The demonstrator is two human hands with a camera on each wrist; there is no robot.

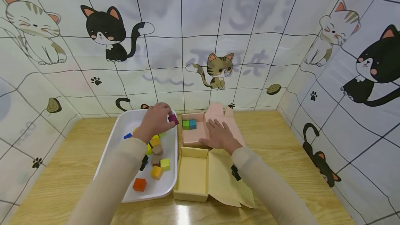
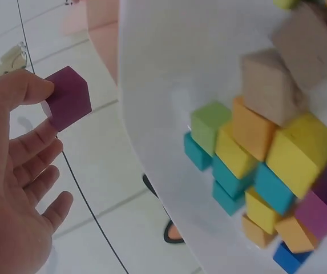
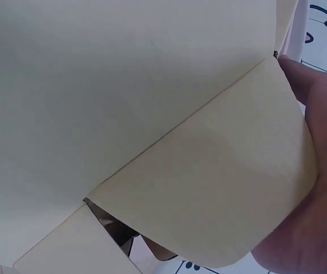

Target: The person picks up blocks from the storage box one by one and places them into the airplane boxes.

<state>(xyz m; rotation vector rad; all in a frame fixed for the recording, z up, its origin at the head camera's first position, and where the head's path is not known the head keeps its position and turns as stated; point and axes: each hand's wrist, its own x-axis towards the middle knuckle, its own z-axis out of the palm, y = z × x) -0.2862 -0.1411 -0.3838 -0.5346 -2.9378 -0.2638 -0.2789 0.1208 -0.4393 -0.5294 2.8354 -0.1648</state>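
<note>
My left hand (image 1: pixel 156 121) pinches a purple cube (image 2: pixel 69 98) between thumb and fingertips, raised over the right rim of the white tray (image 1: pixel 170 180). In that tray lie several colored blocks, among them an orange-red cube (image 1: pixel 139 184) and brownish-grey blocks (image 2: pixel 271 85). My right hand (image 1: pixel 220 135), fingers extended, rests on the pink box (image 1: pixel 193 138) where its opened lid meets the body. Inside the pink box a green cube (image 1: pixel 185 125) and a blue cube (image 1: pixel 192 124) sit side by side. In the right wrist view a cream flap (image 3: pixel 209 154) hides much of that hand.
An open cream box (image 1: pixel 192 169) stands in front of the pink one, its lid (image 1: pixel 226 180) folded out to the right under my right forearm. Wooden tabletop (image 1: pixel 287 169) extends to the right. A cat-patterned wall covering (image 1: pixel 200 20) stands behind.
</note>
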